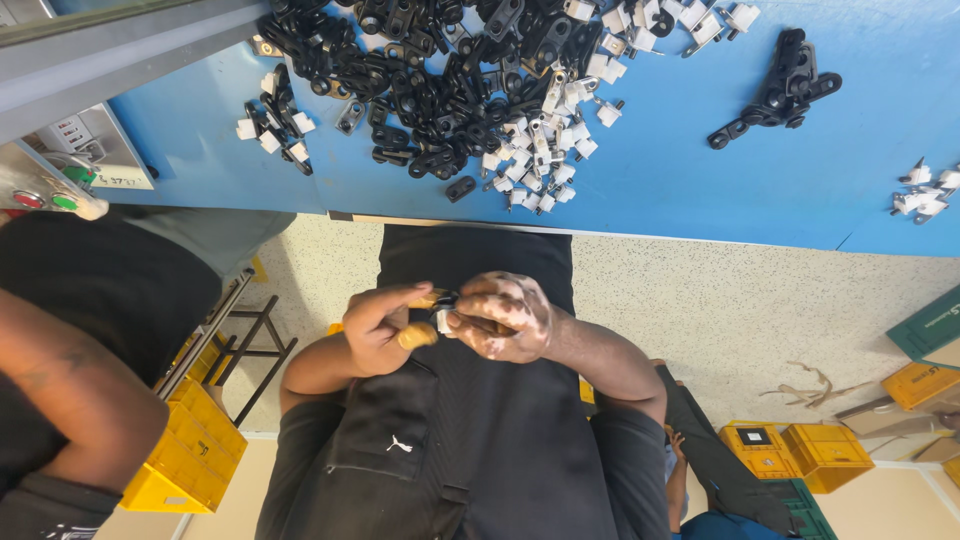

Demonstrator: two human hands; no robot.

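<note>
Head view, looking down. Both hands meet in front of the torso, below the edge of the blue tabletop [700,180]. Left hand [380,325] curled, thumb and forefinger pinched toward the centre, tan finger cots on a couple of fingertips. Right hand [505,318] closed round a small part [443,312], white with a black bit showing; most of it is hidden by the fingers, so exact shape can't be told. Both hands touch the part, held between them above a black apron [470,420].

On the tabletop: large heap of black plastic clips [420,70] mixed with small white pieces [540,150] along its right side; a separate small stack of black clips [785,85] further right; a few more white pieces [925,190] near the right edge. Grey control box with red and green buttons [45,195] at left.

Another person's arm [70,390] in dark sleeve at lower left. Yellow crates [195,440] on the floor beside it, more yellow crates [800,450] lower right
</note>
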